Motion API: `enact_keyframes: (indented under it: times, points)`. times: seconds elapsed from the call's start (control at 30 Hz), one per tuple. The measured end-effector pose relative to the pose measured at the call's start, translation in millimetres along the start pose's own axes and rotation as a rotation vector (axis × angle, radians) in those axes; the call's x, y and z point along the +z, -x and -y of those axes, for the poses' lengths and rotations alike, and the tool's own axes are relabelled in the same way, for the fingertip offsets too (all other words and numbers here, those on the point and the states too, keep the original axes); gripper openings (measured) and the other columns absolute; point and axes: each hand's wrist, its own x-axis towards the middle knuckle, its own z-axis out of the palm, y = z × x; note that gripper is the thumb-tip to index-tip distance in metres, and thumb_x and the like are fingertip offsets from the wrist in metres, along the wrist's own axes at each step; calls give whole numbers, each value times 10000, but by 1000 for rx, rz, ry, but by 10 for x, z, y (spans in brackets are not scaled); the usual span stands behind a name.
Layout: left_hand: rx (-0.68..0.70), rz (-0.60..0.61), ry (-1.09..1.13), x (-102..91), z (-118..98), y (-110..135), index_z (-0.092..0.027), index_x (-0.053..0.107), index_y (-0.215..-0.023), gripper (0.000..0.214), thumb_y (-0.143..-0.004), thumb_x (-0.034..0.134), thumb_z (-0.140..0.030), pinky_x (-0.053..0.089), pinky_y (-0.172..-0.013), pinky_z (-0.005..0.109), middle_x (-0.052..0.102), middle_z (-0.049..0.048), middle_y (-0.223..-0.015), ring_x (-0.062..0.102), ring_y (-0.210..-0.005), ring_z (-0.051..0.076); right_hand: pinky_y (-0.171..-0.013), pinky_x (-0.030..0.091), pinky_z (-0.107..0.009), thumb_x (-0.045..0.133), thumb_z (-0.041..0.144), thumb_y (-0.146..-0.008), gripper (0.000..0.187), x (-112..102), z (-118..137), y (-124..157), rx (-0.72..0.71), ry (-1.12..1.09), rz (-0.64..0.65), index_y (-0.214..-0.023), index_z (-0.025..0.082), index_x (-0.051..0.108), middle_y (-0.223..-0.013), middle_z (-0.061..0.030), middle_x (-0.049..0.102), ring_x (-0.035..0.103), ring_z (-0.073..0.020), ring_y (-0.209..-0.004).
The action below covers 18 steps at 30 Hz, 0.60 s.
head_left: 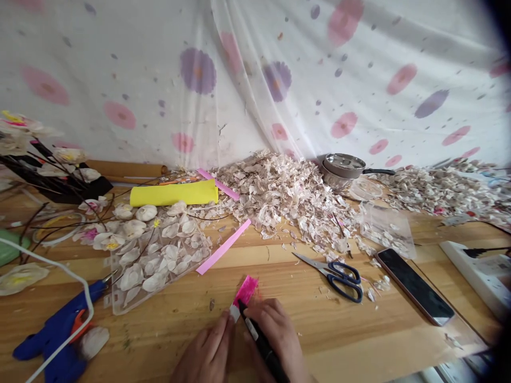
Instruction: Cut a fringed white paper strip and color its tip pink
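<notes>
My right hand [279,332] grips a black marker [261,343], its tip resting on a small strip [246,289] near the front of the table. Bright pink covers the far part of that strip, while its near end is whitish. My left hand [207,348] pinches the whitish end between fingertips, pressing it toward the wood. A faint pink smudge shows on the table beside the strip. Navy-handled scissors [337,274] lie to the right of my hands. Farther left, a clear divided box [115,306] holds many pale petals.
A blue glue gun [67,324] with a white cord lies at left, below finished flowers [107,239]. Behind are a yellow roll [173,193], a pink paper strip [223,247] and a heap of dry petals [279,191]. A phone [415,287] and power strip [479,276] lie right.
</notes>
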Motion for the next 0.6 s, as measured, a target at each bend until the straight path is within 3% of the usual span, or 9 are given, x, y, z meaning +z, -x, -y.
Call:
enact_keyframes:
  times: [0.1, 0.27, 0.37, 0.6]
  points:
    - [28, 18, 40, 12, 55, 1, -205, 555, -1344, 623, -799, 342, 9, 526, -915, 310, 549, 62, -1396, 666, -1083, 228, -715, 518, -357, 495, 287, -946, 200, -29, 52, -28, 46, -15, -15, -1114, 234, 589, -918, -85, 706, 616, -250, -847]
    - [17, 52, 56, 0, 55, -10, -187, 537, -1356, 603, -811, 344, -17, 524, -935, 337, 540, 84, -1400, 650, -1120, 248, -710, 529, -343, 442, 425, -995, 250, -21, 72, -77, -50, -20, 27, -1081, 268, 618, -914, -57, 731, 637, -240, -827]
    - [-15, 51, 70, -30, 22, -10, -187, 523, -1366, 632, -800, 321, 8, 513, -953, 358, 517, 87, -1417, 644, -1129, 249, -715, 524, -360, 425, 420, -999, 268, 18, 20, -48, -8, -2, -4, -1110, 247, 597, -929, -79, 719, 634, -254, -844]
    - [-29, 43, 72, -35, 11, 3, -228, 549, -1348, 626, -812, 324, 5, 506, -951, 328, 526, 45, -1416, 645, -1121, 226, -670, 525, -353, 437, 423, -983, 280, 132, -125, 35, -65, 5, -35, -1111, 248, 614, -877, -86, 721, 628, -261, -794]
